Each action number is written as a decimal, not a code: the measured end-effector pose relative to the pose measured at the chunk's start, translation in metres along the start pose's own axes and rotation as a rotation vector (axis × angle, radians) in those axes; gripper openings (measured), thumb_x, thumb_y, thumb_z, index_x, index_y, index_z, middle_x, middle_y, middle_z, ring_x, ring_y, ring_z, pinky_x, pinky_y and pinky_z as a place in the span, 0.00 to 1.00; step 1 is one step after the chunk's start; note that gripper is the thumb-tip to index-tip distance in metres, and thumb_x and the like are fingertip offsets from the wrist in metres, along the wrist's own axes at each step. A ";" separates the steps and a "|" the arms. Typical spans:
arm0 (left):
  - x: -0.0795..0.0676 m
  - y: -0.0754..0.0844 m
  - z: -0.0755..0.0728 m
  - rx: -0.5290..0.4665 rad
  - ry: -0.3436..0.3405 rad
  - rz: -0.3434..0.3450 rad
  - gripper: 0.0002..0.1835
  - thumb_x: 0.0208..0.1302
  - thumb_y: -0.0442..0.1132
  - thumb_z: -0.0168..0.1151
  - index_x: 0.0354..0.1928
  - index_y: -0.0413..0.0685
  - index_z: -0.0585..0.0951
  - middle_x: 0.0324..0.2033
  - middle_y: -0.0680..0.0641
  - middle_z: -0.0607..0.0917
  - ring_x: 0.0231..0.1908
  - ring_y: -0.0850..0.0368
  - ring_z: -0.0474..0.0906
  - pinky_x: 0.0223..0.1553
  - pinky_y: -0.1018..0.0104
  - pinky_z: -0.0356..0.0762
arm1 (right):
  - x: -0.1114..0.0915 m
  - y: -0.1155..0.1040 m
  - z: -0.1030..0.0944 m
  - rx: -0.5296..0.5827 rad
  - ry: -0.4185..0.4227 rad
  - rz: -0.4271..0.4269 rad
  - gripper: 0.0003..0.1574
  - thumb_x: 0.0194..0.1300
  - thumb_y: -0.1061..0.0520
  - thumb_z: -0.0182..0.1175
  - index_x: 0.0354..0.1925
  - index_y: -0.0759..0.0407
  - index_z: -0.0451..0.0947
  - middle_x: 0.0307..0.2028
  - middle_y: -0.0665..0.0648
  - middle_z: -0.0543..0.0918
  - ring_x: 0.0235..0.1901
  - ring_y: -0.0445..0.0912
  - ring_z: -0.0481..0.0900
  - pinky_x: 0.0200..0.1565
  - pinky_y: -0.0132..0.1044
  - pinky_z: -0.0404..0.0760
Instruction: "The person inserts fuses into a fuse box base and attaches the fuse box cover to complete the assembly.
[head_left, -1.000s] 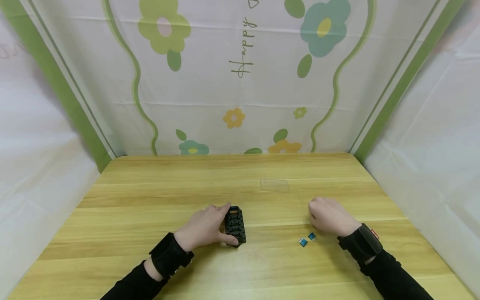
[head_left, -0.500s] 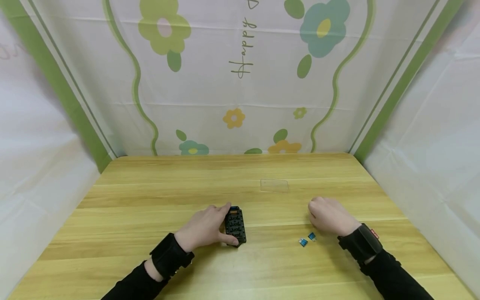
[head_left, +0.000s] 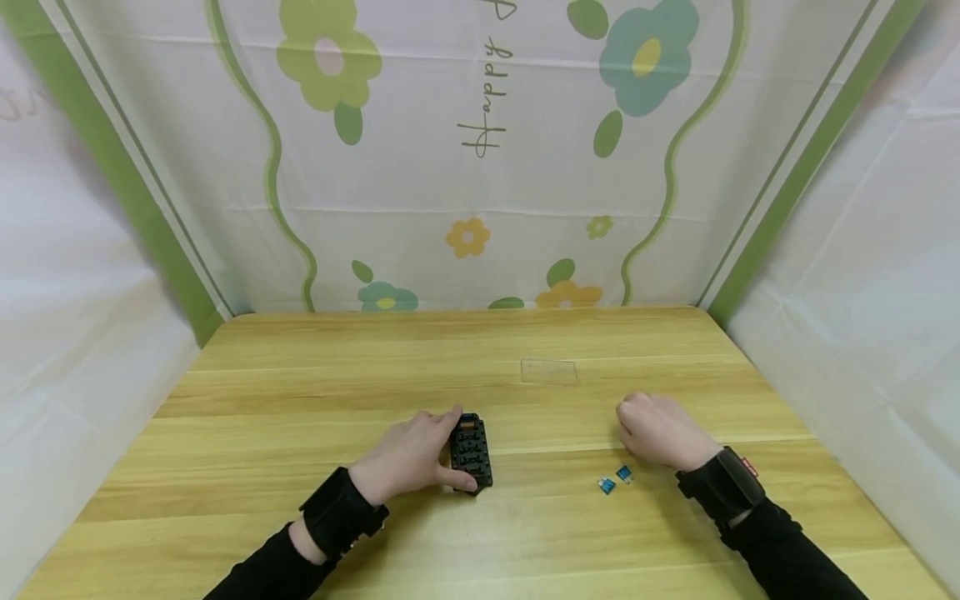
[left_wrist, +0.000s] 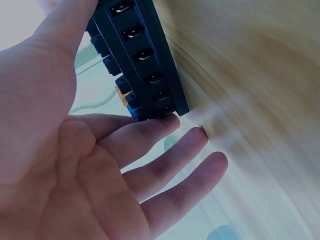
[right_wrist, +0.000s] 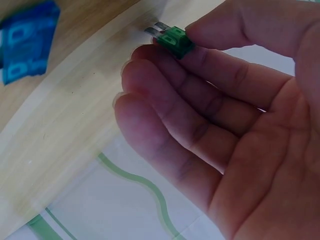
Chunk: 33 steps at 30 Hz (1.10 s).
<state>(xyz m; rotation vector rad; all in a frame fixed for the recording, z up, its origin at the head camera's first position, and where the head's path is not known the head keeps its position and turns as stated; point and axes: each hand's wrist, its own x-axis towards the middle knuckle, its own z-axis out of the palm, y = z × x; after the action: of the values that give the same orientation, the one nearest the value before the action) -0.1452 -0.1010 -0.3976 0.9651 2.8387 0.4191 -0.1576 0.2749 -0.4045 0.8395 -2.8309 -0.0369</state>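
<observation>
My left hand (head_left: pixel 408 454) grips a black fuse box (head_left: pixel 471 454) between thumb and forefinger, at its two ends. In the left wrist view the fuse box (left_wrist: pixel 145 55) shows a row of metal terminals on its side. An orange piece (left_wrist: pixel 122 96) and a bit of blue show near its far end. To the right, my right hand (head_left: pixel 663 432) pinches a green blade fuse (right_wrist: pixel 175 41) between thumb and forefinger, its two metal prongs pointing out; in the head view the hand hides it. Two blue blade fuses (head_left: pixel 606 485) lie on the table beside that hand.
A clear rectangular cover (head_left: pixel 549 372) lies flat on the wooden table (head_left: pixel 337 358), beyond the fuse box and slightly right. A white flower-printed cloth (head_left: pixel 412 175) hangs behind the table, and white cloth walls stand at both sides.
</observation>
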 end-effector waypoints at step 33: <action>-0.001 0.001 0.000 -0.028 0.011 0.007 0.56 0.47 0.71 0.63 0.70 0.38 0.62 0.51 0.36 0.77 0.49 0.44 0.75 0.38 0.59 0.75 | 0.003 -0.004 -0.002 0.010 0.064 -0.026 0.05 0.59 0.64 0.63 0.29 0.54 0.78 0.25 0.47 0.70 0.22 0.37 0.66 0.23 0.29 0.66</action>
<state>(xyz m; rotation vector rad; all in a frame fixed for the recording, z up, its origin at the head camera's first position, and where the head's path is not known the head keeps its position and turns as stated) -0.1437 -0.1015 -0.3972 0.9712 2.8321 0.4646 -0.1575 0.2700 -0.4026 0.8643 -2.7626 0.0003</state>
